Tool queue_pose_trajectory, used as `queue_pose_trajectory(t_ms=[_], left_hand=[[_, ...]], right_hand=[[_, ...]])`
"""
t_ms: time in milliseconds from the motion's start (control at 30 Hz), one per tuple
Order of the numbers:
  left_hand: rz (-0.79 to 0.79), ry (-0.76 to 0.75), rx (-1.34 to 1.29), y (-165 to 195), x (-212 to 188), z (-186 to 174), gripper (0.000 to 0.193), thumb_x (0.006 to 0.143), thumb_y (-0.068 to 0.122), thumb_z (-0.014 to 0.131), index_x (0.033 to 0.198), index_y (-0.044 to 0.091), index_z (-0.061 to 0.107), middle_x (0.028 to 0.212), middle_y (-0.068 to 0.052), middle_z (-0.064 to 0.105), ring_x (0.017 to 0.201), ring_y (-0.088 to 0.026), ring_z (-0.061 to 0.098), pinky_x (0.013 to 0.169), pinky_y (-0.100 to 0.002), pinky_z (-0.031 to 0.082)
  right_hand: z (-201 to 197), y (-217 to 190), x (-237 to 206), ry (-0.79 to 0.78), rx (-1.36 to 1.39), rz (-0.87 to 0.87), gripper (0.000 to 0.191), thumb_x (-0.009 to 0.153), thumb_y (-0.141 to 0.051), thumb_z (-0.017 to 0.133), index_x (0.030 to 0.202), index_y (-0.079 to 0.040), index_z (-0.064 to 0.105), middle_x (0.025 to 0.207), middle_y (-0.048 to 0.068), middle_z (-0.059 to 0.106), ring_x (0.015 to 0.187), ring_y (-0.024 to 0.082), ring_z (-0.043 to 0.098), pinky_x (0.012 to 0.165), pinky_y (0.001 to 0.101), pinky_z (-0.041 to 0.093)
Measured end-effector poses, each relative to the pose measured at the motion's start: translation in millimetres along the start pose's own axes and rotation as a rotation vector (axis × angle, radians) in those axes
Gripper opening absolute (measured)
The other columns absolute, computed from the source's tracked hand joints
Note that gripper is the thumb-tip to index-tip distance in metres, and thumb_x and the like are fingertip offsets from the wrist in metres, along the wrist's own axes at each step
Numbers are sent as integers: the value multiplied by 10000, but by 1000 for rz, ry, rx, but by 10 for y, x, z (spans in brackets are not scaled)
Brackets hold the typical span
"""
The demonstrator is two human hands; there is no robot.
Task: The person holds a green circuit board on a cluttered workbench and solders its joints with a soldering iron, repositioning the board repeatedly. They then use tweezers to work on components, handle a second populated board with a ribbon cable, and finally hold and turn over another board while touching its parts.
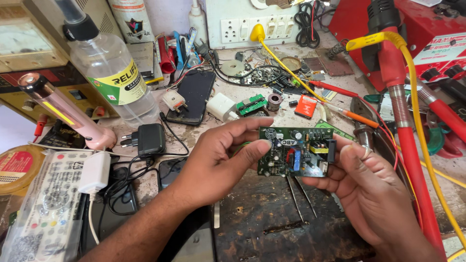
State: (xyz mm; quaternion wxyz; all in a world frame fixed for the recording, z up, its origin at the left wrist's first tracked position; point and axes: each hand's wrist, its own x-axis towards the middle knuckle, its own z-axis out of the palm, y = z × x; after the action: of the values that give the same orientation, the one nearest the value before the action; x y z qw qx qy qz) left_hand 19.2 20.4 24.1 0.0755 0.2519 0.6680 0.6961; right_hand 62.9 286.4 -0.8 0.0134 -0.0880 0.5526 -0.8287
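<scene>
Both hands pinch green power-supply circuit board (296, 151) above desk (272, 218): left hand (221, 160) fingers on left edge, right hand (364, 184) fingers on right edge. Tweezers (301, 196) below.

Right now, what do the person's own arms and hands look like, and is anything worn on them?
Both forearms are bare, with no sleeves, gloves or watch in view. The left hand wears nothing. The right hand has a thin silvery ring on one finger.

A worn, stained table (272, 223) lies beneath the fingers; beyond them a white socket panel (247, 24) stands against the pale wall (165, 12), daylit.
</scene>
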Motion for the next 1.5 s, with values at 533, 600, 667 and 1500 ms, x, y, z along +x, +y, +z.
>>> queue_pose_trajectory(t_ms=[533, 600, 667, 1500], left_hand=[[384, -67, 231, 133, -184, 99, 582, 936, 145, 807, 1466, 73, 578, 1297, -111, 746, 1113, -131, 733, 964, -279, 598], [393, -66, 249, 135, -162, 86, 678, 831, 170, 841, 1431, 68, 541, 1303, -118, 697, 1080, -162, 700, 913, -303, 583], [318, -77, 254, 122, -154, 126, 616, 885, 189, 826, 1437, 78, 575, 1273, -97, 744, 1099, -156, 748, 948, -318, 607], [205, -19, -332, -104, -116, 183, 291, 1074, 48, 642, 1345, -51, 608, 1183, -73, 677, 985, -109, 656, 890, -282, 574]], right_hand=[[-134, 129, -172, 96, -73, -258, 267, 1101, -101, 529, 1347, -69, 630, 1255, 165, 705, 1096, 261, 715, 919, 485, 601], [-147, 174, -190, 137, -111, -289, 279, 1095, -105, 539, 1354, -63, 632, 1227, 166, 711, 1050, 250, 723, 909, 466, 615], [-147, 195, -189, 188, -162, -310, 284, 1089, -92, 552, 1358, -43, 629, 1199, 168, 710, 1011, 231, 721, 906, 436, 614], [668, -221, -50, 82, -1251, -806, 774, 628, -239, 929, 1312, -92, 599, 1286, 130, 620, 1198, 276, 629, 1016, 371, 528]])
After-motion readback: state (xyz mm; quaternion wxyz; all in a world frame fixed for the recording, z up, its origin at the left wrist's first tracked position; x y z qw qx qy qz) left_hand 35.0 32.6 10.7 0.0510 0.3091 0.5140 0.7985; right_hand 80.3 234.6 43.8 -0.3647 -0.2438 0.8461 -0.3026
